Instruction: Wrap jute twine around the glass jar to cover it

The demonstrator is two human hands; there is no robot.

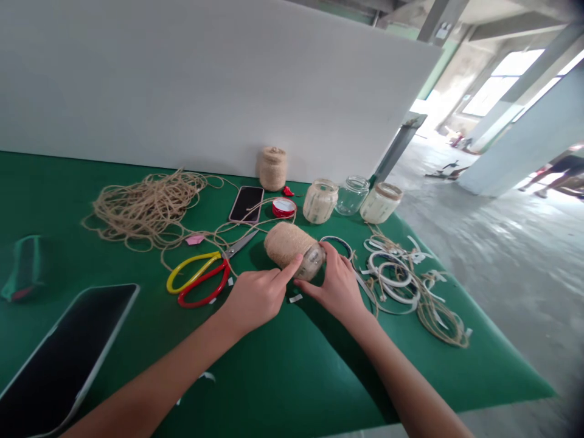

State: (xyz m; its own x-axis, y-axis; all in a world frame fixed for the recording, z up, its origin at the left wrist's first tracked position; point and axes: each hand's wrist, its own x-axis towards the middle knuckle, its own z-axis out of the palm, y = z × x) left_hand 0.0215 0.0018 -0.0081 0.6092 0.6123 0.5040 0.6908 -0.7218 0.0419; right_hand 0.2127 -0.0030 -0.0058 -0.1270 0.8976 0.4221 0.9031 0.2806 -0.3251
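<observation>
The left hand (258, 298) pressed a forefinger on the twine-wrapped glass jar (287, 246), lying sideways on the green tabletop (283, 377). The right hand (335, 286) held its bare glass end in a narrow grip, beside the scissors (224, 260), below tangled jute twine (146, 210).

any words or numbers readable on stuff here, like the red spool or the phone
No text can be read anywhere. The red spool has a white centre and the overhead beam carries a small white sign, but both are too small or blurred to read. The phone shows only a dark screen.
</observation>
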